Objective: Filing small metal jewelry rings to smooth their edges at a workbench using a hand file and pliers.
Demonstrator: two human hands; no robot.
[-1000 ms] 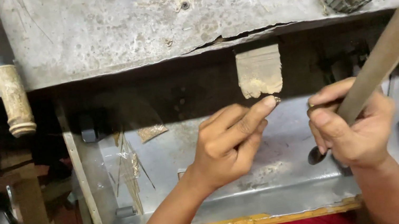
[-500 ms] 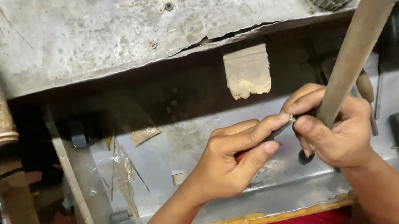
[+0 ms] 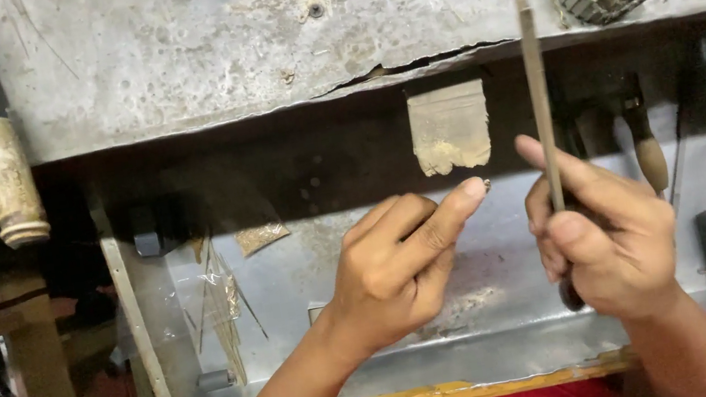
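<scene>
Head view: right hand point(image 3: 611, 247) grips upright slim grey file point(image 3: 538, 94); left hand point(image 3: 402, 271) pinches tiny piece point(image 3: 485, 185).

My hands work over a metal tray point(image 3: 491, 351) under the grey tabletop point(image 3: 207, 51). There is open room between my left hand point(image 3: 398, 272) and my right hand point(image 3: 611, 247). Above them the tabletop edge and a torn strip of tape point(image 3: 450, 126) hang in the way. On the right, wooden tool handles point(image 3: 644, 148) stand close to my right hand. On the left, a tray wall point(image 3: 139, 327) and some thin sticks point(image 3: 224, 309) block that side. A wooden handle point(image 3: 8, 178) hangs far left.
</scene>
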